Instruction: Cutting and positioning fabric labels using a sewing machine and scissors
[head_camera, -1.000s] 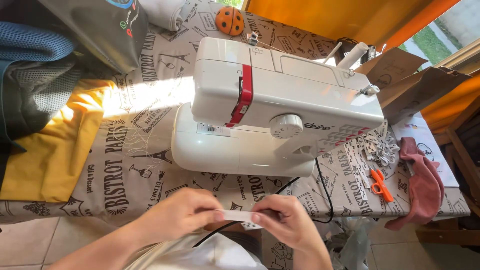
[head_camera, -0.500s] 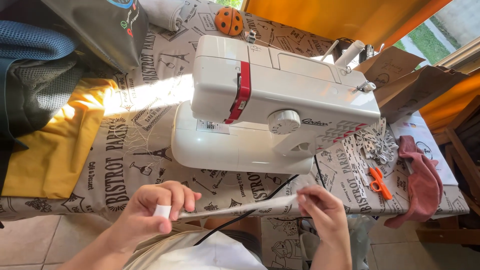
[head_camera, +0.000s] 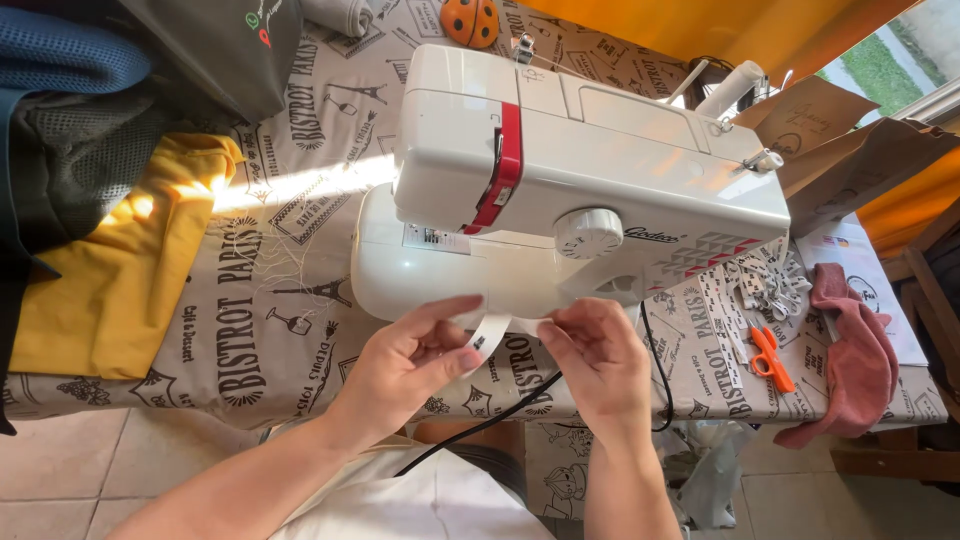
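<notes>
- Both hands have closed in toward each other since half a second ago; the white strip, then stretched wide between them, is now gathered into a short span in front of the sewing machine (head_camera: 560, 190).
- Left hand (head_camera: 405, 365): thumb and forefinger pinched narrow on the strip's left end; other fingers curled underneath.
- Right hand (head_camera: 595, 360): fingertips bunched tight on the strip's right end, back of hand toward the camera.
- White fabric strip (head_camera: 490, 332): narrow, flat ribbon, small dark print on it near the left thumb; it bows in a shallow loop between the two grips, just before the machine's base.
- Machine: white body, red band down the front, round dial on the near face; stands on a printed tablecloth (head_camera: 250, 320).
- Black cord (head_camera: 480, 425) runs down from the table edge below the hands.
- Orange snips (head_camera: 770, 358) and a heap of similar white strips (head_camera: 770, 285) lie right of the machine; pink cloth (head_camera: 850, 360) beyond them.
- Yellow fabric (head_camera: 110, 270) lies on the table's left part.
</notes>
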